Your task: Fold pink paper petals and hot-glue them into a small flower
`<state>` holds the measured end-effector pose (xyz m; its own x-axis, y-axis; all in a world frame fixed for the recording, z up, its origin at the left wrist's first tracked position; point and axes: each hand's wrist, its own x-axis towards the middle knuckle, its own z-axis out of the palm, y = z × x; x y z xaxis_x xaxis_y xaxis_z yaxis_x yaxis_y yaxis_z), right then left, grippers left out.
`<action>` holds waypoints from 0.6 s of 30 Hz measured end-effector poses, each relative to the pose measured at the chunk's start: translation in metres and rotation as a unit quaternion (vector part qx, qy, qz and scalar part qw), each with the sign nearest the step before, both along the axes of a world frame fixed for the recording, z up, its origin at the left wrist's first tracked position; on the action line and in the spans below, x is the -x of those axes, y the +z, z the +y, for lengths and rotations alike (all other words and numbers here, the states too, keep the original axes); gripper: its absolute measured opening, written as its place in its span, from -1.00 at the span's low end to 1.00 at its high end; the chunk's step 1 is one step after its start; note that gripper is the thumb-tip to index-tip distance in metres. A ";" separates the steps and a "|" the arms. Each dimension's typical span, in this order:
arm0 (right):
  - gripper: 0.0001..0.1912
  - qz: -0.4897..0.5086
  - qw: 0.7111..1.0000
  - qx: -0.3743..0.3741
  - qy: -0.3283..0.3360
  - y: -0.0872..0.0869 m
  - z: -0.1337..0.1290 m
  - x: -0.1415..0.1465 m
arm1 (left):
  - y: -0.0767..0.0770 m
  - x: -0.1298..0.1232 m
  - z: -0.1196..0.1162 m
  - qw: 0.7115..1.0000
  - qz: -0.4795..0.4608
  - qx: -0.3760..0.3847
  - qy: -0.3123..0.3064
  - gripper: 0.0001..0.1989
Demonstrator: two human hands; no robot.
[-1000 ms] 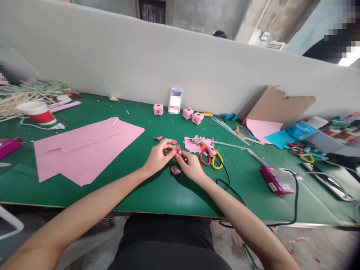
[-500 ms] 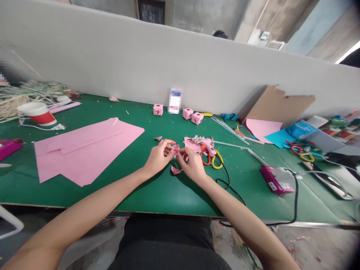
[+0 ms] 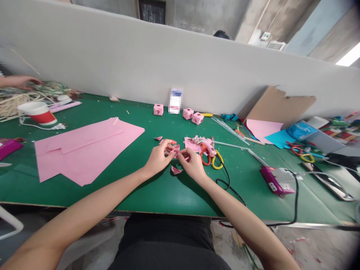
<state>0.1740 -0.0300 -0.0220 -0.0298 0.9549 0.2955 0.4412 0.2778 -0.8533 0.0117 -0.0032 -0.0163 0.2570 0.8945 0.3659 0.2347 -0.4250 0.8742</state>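
Between my two hands is a small folded piece of pink paper (image 3: 176, 148), just above the green table. My left hand (image 3: 158, 157) grips it from the left with bent fingers. From the right, my right hand (image 3: 192, 162) pinches its near edge; the fingers partly cover it. A loose folded pink paper piece (image 3: 176, 170) lies just below my hands, and another pink piece (image 3: 158, 138) lies beyond my left hand. Right of my hands, a pink glue gun (image 3: 207, 144) rests by scissors with orange and yellow handles (image 3: 217, 160) and pink paper scraps (image 3: 189, 143).
Large pink paper sheets (image 3: 92, 153) cover the left of the table. Pink paper cubes (image 3: 158, 109) stand near the partition (image 3: 126, 56). A red-and-white paper cup (image 3: 42, 114) is at far left, a purple power strip (image 3: 275, 180) with a black cord at right. Another person's hand (image 3: 24, 81) reaches over sticks.
Another person's hand has come into view at the far left, over the sticks. My hands and the folded pink paper have barely moved.
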 end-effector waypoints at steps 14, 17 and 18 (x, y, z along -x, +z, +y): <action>-0.72 -0.008 1.000 -0.023 -0.016 0.001 0.000 0.000 | 0.000 0.000 -0.001 1.000 0.025 -0.014 -0.009 -0.68; -0.72 -0.007 1.000 -0.015 0.002 -0.001 0.000 0.000 | 0.002 0.000 -0.001 0.999 0.032 -0.015 0.006 -0.69; -0.72 -0.010 1.000 -0.014 0.008 -0.001 0.000 0.000 | 0.002 0.001 -0.001 0.999 0.036 -0.016 0.010 -0.70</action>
